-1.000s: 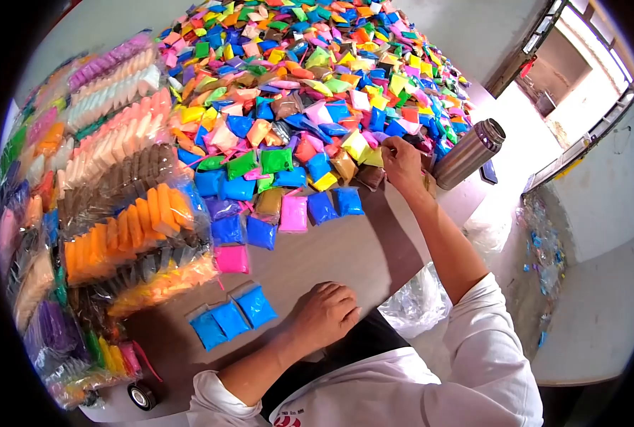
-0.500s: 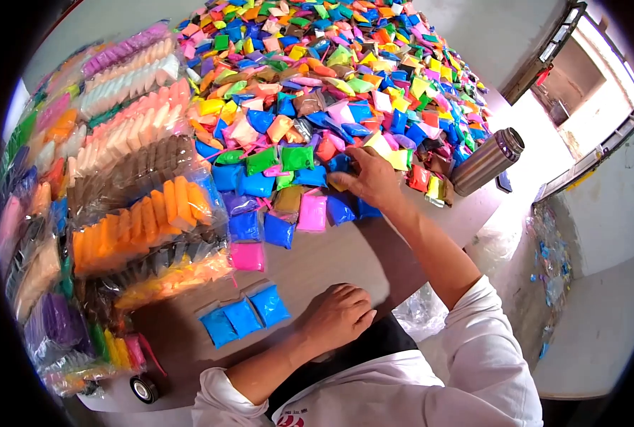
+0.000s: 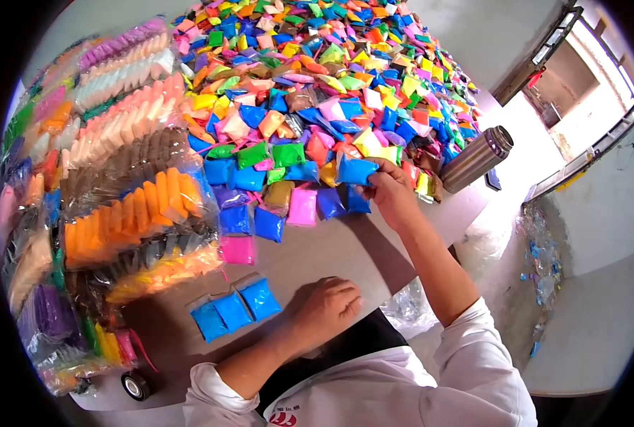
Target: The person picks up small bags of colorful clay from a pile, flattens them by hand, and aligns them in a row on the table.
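Observation:
My right hand pinches a blue packet by its right end, lifting it at the near edge of a big heap of small colourful packets. My left hand rests near the table's front edge, its fingers loosely curled with nothing visible in them. To its left, three light blue packets lie side by side in a slanting row. Between the heap and that row sit a pink packet, a darker blue packet and a magenta packet.
Large clear bags of sorted packets, including orange ones, are stacked on the left. A steel flask stands tilted in view at the right, beside a phone-like dark object. A tape roll lies at the front left corner.
My right hand has taken hold of a blue packet from the heap's edge and raised it, shifting slightly right. My left hand and the row of three have stayed put; the view moved slightly.

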A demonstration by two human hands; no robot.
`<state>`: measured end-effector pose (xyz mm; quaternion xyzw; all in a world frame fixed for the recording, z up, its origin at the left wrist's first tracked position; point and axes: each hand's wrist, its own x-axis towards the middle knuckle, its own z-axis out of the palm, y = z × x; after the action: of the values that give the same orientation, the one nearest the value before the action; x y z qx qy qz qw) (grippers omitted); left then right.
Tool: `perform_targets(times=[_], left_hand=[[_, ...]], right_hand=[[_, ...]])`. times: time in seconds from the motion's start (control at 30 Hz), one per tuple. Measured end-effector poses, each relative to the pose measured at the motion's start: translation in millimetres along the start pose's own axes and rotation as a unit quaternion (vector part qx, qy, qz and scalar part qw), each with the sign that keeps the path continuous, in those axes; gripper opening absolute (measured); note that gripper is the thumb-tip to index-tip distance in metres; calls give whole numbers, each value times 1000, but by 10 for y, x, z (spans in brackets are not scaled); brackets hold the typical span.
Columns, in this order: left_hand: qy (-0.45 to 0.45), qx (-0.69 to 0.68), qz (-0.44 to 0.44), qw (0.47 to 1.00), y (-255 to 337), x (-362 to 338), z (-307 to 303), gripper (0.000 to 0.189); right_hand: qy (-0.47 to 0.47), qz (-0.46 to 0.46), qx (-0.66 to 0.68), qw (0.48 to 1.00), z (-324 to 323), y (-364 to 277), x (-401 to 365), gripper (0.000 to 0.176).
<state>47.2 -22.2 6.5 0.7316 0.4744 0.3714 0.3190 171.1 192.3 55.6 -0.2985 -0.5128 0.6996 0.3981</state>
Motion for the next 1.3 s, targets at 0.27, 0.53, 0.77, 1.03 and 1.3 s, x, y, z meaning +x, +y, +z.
perform_targets(times=[0.27, 0.53, 0.77, 1.03, 1.3], left_hand=[[46, -251, -81, 964, -42, 14, -68, 37], [-4, -164, -124, 979, 42, -1, -61, 34], [33, -129, -29, 991, 81, 39, -67, 27], [17, -166, -60, 984, 82, 29, -93, 29], [-15, -73, -6, 997, 102, 34, -130, 23]], right_hand=[[-54, 92, 86, 991, 158, 174, -1103, 35], [-60, 143, -7, 988, 185, 128, -1671, 20], [-46, 152, -45, 986, 156, 180, -1642, 21], [-14, 87, -46, 995, 142, 214, -1727, 20], [-63, 123, -29, 990, 176, 132, -1700, 20]])
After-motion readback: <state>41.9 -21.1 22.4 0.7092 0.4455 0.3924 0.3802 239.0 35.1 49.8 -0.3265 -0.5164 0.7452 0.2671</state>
